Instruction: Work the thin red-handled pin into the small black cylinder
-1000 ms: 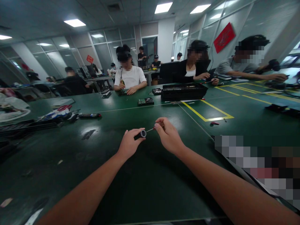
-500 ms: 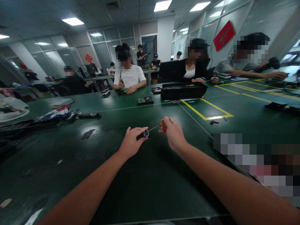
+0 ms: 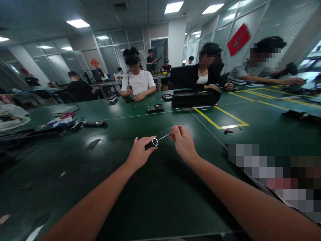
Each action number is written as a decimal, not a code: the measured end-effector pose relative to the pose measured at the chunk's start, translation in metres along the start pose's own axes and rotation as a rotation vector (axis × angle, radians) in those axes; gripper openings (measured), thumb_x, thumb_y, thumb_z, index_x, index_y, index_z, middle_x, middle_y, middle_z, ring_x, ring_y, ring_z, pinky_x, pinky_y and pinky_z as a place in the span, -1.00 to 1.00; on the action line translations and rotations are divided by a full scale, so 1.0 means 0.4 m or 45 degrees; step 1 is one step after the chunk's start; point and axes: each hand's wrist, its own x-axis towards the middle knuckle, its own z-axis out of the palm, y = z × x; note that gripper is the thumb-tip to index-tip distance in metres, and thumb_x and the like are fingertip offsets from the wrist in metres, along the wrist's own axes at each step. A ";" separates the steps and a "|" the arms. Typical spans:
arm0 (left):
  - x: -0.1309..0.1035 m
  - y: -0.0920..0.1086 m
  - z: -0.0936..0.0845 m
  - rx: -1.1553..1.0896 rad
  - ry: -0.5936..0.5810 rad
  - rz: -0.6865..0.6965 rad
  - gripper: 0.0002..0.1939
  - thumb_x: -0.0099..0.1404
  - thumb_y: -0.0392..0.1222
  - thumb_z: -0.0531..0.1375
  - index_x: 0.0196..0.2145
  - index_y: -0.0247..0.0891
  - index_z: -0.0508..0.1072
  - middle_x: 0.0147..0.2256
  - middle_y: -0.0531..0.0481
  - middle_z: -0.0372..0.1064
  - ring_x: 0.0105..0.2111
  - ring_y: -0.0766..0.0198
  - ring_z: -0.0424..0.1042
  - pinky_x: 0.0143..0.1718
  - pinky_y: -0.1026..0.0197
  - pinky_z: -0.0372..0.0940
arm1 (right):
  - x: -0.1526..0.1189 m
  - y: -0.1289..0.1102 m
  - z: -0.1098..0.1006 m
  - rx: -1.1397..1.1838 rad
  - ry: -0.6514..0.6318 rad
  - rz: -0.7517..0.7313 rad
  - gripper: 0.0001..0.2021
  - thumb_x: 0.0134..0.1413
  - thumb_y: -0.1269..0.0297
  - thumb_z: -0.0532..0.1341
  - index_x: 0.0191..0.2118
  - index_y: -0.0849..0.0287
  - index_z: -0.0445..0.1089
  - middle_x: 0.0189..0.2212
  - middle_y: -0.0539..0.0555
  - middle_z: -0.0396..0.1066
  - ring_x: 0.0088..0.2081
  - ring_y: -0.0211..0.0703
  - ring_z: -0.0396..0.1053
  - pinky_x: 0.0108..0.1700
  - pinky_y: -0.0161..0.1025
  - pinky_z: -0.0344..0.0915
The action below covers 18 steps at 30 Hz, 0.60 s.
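Left hand (image 3: 137, 153) grips black cylinder (image 3: 151, 144), right hand (image 3: 185, 144) pinches thin rod (image 3: 163, 137), inside table (image 3: 160, 201) near edge; off-angle push could slip rod.

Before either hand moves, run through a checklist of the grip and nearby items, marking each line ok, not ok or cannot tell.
1. Left hand gripping the black cylinder: ok.
2. Right hand holding the thin tool at its red end: ok.
3. Cylinder's ringed end left uncovered by the fingers: ok.
4. Tool's tip fully seated inside that end: cannot tell, too small to see.
5. Hard drive with the green board apart from both hands: ok.
6. Long black box apart from both hands: ok, it sits farther back.
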 end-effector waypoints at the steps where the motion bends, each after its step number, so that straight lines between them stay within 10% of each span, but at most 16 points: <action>1: 0.000 0.000 0.000 -0.002 0.001 0.002 -0.56 0.33 -0.14 0.26 0.16 0.01 0.42 0.12 -0.04 0.43 0.16 0.04 0.34 0.35 -0.38 -0.19 | 0.001 0.000 -0.002 -0.005 -0.008 -0.003 -0.70 0.31 0.01 0.06 -0.22 0.14 0.35 -0.42 0.03 0.42 -0.40 -0.17 0.36 -0.31 -0.19 0.27; 18: 0.000 0.002 -0.005 -0.044 0.007 -0.033 -0.56 0.34 -0.13 0.24 0.17 0.00 0.42 0.10 -0.05 0.44 0.14 0.03 0.36 0.36 -0.37 -0.20 | -0.008 -0.019 -0.008 -0.001 -0.025 -0.007 -0.66 0.27 -0.02 0.12 -0.24 0.17 0.40 -0.39 0.09 0.50 -0.38 -0.15 0.44 -0.27 -0.17 0.34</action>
